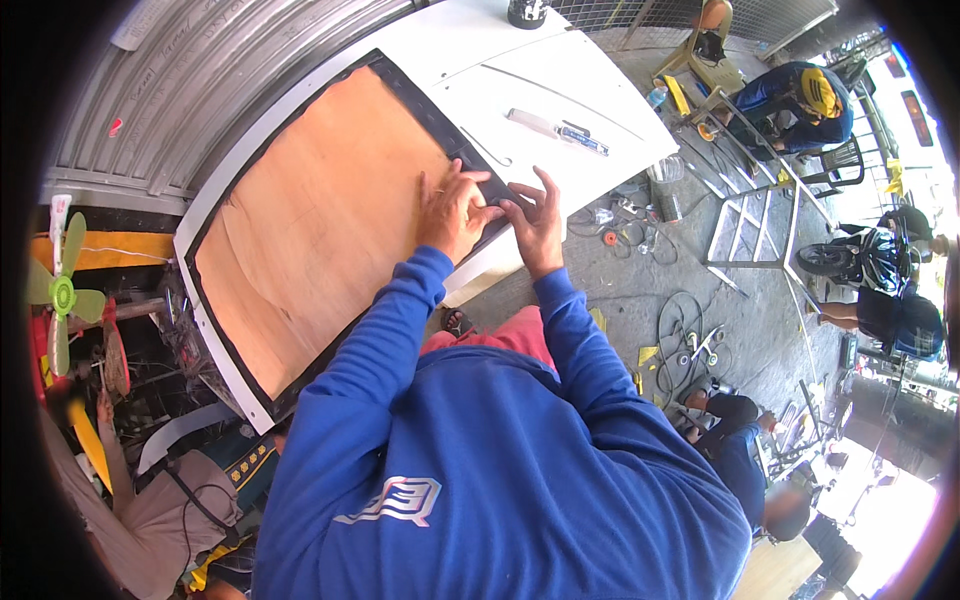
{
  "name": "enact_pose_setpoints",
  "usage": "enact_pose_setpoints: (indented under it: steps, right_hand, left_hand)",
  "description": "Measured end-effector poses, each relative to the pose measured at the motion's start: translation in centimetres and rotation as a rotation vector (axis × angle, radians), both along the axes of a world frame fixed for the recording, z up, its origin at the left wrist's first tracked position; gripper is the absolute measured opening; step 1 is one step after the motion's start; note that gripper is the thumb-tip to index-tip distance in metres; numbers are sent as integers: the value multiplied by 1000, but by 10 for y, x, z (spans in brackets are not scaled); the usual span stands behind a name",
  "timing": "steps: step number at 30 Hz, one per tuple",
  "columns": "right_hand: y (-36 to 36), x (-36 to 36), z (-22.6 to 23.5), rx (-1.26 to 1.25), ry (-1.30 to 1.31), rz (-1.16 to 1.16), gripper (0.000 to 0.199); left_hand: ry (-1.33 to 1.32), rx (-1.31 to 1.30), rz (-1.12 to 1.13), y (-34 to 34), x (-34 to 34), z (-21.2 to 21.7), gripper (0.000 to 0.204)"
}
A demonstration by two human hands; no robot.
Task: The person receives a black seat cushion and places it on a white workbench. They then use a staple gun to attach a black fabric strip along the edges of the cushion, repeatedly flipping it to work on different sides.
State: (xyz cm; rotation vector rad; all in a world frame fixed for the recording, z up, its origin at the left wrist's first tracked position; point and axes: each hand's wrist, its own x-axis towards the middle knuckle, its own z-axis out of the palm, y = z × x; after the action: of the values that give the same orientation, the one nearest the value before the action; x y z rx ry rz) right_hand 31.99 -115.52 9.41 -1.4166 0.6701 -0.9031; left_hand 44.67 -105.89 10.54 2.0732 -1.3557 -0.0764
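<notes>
A large white panel (560, 95) lies tilted before me, with a plywood sheet (320, 215) set in its opening and a black rubber strip (425, 110) running round the plywood's edge. My left hand (452, 212) presses flat on the plywood's right edge, fingers over the black strip. Beside it, touching, my right hand (535, 222) pinches the black strip at the panel's right side. Both blue sleeves come up from the lower edge.
A utility knife (557, 131) lies on the white panel. A black can (527, 12) stands at its far end. A green fan (60, 295) is at left. Other people work at right and lower left; metal frames (745, 215), cables and a motorcycle (865, 258) crowd the concrete floor.
</notes>
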Motion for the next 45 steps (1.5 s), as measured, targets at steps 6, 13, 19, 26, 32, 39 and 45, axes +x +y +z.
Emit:
enact_pose_setpoints:
  steps: [6,13,19,26,32,39,45]
  right_hand:
    - [-43,-1,6,311,120,273,72]
    - [-152,47,-19,-833,551,5,46]
    - [-194,73,-66,-1033,895,339,30]
    - [-191,59,-49,-885,759,517,26]
    - [-174,-15,-8,-45,165,632,47]
    - [-83,-54,14,-495,422,742,36]
    - [-49,-49,32,-789,648,614,34]
  left_hand:
    - [162,268,236,-19,5,8,103]
    - [250,487,367,-34,7,23,120]
    - [254,529,370,-28,12,22,121]
    - [216,654,367,-22,14,35,117]
    - [196,662,373,-21,15,35,118]
    - [195,697,347,-19,13,24,112]
    - [230,732,347,-29,9,39,105]
